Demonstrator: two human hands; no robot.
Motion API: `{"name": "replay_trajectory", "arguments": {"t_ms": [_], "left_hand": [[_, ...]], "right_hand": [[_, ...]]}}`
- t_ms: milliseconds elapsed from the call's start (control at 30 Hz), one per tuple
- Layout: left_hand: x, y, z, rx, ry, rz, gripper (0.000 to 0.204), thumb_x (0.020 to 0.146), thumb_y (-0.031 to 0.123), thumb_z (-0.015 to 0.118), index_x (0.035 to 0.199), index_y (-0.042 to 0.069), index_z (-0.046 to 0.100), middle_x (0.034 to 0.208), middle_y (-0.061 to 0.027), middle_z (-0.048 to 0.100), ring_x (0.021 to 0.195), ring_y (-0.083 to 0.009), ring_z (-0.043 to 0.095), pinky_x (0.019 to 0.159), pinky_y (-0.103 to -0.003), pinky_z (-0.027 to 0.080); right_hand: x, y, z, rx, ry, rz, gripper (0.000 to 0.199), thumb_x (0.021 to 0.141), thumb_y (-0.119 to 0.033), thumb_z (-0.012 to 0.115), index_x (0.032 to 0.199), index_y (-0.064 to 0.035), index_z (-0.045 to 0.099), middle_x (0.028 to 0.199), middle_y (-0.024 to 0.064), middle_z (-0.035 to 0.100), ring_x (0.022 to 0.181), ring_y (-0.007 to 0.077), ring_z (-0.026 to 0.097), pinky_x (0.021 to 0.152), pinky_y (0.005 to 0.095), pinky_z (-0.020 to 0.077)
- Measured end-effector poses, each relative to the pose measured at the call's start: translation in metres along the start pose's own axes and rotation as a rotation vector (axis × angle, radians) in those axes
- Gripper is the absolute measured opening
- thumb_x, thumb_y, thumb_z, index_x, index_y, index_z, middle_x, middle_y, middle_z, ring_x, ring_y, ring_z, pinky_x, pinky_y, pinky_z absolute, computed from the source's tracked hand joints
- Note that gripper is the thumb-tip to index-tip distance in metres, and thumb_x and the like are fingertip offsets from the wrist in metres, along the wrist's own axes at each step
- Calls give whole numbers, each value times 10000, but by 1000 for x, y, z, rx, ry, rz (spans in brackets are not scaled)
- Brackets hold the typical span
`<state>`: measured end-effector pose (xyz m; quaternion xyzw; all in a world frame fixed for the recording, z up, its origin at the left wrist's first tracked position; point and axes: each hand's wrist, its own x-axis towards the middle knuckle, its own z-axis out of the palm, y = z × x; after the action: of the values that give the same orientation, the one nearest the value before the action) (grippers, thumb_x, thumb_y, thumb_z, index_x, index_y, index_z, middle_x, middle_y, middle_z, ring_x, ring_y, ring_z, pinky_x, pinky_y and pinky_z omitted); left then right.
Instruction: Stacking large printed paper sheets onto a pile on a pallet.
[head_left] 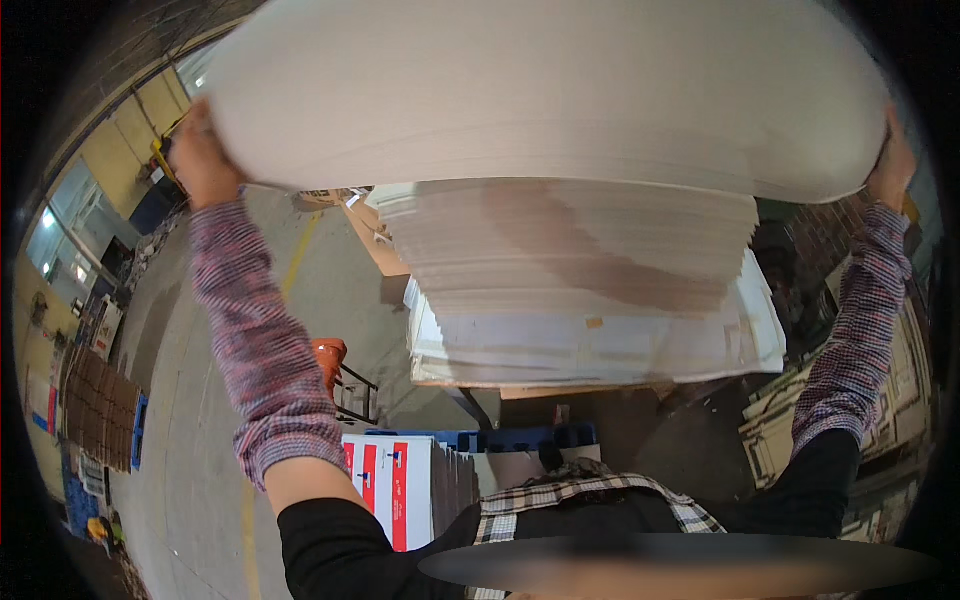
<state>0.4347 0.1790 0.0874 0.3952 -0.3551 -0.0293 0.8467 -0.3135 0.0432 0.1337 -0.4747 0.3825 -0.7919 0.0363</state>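
Observation:
Both my arms are raised and spread wide in checked sleeve covers. Between them hangs a wide, pale, bowed bundle of large paperboard sheets [550, 90], with several thin layers showing along its lower edge. My left hand [205, 160] grips its left end. At the opposite end, my right hand [893, 165] is closed on the edge, partly hidden by the board. Below the bundle is a tall stack of similar sheets [600, 240], its edges stepped. Whiter sheets [600, 345] lie at the near side of that stack, and a shadow falls across it.
Near my body, a stack of red-and-white printed sheets [400, 495] stands by a blue pallet [520, 438]. An orange part [328, 362] with a black frame is beside my left forearm. Brown cardboard [100, 408] is piled far left; flat boards [850, 400] lie at right.

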Motion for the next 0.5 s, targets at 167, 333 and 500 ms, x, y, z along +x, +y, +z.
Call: {"name": "replay_trajectory", "arguments": {"t_ms": [167, 333, 500], "left_hand": [[14, -224, 68, 997, -340, -18, 439, 959, 400, 475, 1126, 46, 672, 1053, -295, 652, 993, -393, 639, 830, -445, 498], [-23, -323, 70, 1362, -484, -316, 617, 869, 451, 545, 1136, -100, 625, 1211, -287, 607, 1129, -421, 575, 990, -440, 430], [-40, -234, 54, 1687, -616, -171, 549, 881, 444, 560, 1191, -3, 639, 1132, -219, 653, 1070, -378, 613, 939, -423, 462]], "right_hand": [[37, 243, 91, -1022, -480, -268, 724, 919, -585, 493, 1116, 102, 609, 958, 318, 666, 944, 378, 656, 829, 476, 480], [-42, 379, 144, -1182, -620, 37, 753, 895, -615, 470, 1087, 98, 622, 1099, 348, 615, 1093, 443, 593, 913, 487, 448], [-67, 292, 148, -1197, -855, 221, 775, 899, -641, 464, 1165, 72, 606, 1260, 304, 557, 1181, 398, 548, 972, 424, 422]]}}
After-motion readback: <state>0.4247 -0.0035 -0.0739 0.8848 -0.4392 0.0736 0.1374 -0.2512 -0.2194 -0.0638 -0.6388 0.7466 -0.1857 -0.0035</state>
